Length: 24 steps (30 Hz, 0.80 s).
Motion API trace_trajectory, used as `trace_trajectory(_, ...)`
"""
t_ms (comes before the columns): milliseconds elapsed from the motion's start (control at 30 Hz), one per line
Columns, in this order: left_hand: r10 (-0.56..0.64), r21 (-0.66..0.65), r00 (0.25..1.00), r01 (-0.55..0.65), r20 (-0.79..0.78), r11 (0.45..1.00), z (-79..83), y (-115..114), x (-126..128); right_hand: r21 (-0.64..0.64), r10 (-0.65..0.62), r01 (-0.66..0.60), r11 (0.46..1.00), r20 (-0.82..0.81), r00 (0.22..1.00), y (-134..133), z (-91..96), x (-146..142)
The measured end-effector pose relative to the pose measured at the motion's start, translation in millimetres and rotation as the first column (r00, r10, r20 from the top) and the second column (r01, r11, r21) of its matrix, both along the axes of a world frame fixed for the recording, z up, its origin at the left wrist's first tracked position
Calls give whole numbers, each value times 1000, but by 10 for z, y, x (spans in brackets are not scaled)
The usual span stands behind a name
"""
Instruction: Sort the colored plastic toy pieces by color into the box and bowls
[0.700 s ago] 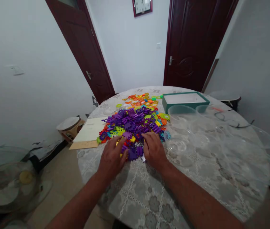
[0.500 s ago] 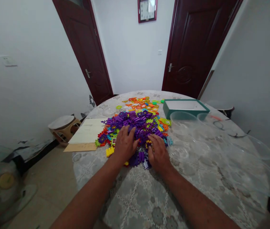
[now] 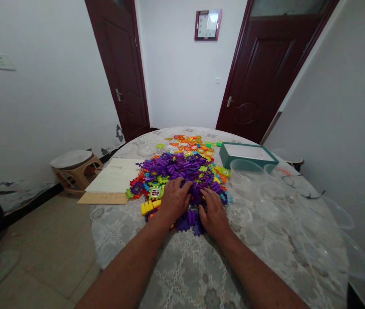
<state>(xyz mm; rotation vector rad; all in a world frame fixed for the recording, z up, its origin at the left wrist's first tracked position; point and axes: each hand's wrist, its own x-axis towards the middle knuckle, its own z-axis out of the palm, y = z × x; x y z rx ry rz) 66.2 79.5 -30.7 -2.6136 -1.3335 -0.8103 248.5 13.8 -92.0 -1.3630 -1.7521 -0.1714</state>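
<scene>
A heap of interlocking plastic building pieces [image 3: 176, 165], mostly purple on top, lies in front of me. My left hand [image 3: 176, 199] is at its near side, with its fingers curled against purple pieces. Opposite it, my right hand [image 3: 214, 210] has bent fingers closed around the purple pieces [image 3: 196, 193] between both hands. My palms and fingers hide exactly which pieces are gripped. Yellow pieces [image 3: 150, 207] and a green window piece [image 3: 155, 192] lie left of my left hand. More purple pieces [image 3: 185, 221] lie between my wrists.
Orange and yellow pieces [image 3: 185, 142] spread behind the heap. A green-rimmed box [image 3: 247, 161] stands at the back right, with clear plastic bowls [image 3: 248, 169] in front of it. At the left lies a pale board or sheet [image 3: 113, 176]. A stool [image 3: 73, 161] stands beyond the table.
My left hand has turned inward, its fingers now pointing right toward the other hand. The purple pieces between the hands have shifted. The camera view has tilted slightly up.
</scene>
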Motion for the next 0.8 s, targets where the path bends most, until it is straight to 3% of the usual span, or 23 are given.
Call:
trace_trajectory(400,-157,53,979,151,129,987,-45,22,23,34,6,-5,999,-19,1000,77,-35,2)
trace_trajectory(800,-130,31,984,127,118,991,-66,41,0,85,-22,27,996,-61,998,137,-129,-61)
